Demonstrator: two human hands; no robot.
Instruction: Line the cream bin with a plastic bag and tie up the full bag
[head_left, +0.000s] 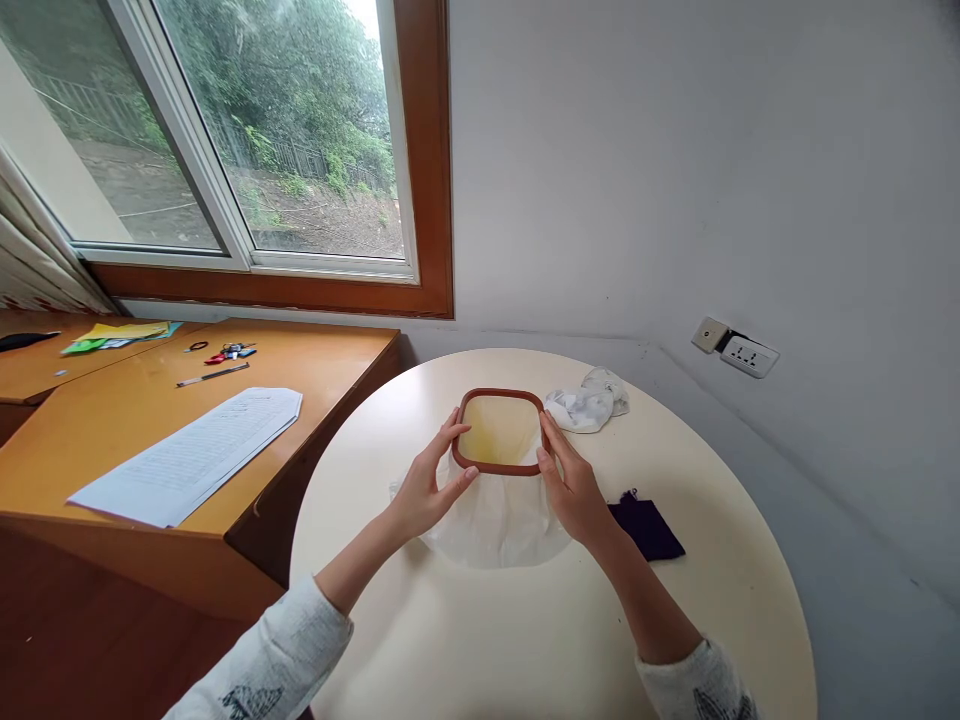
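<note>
A brown embroidery hoop point(499, 468), square with rounded corners, is held over the round table between my two hands. Thin whitish see-through fabric point(495, 530) spans the hoop and hangs out below it, with a yellow tint showing inside the frame. My left hand point(426, 487) grips the hoop's left side, thumb at the lower corner. On the opposite side, my right hand point(576, 487) has its fingers along the frame's edge and its thumb near the lower right corner. A dark purple cloth pouch point(648, 527) lies just right of my right wrist.
Behind the hoop, a crumpled sheer white bag point(592, 402) rests on the round cream table point(480, 640). A wooden desk point(337, 365) at left carries paper sheets point(195, 455), a pen point(213, 375) and keys point(231, 352). A wall socket point(748, 355) is at right.
</note>
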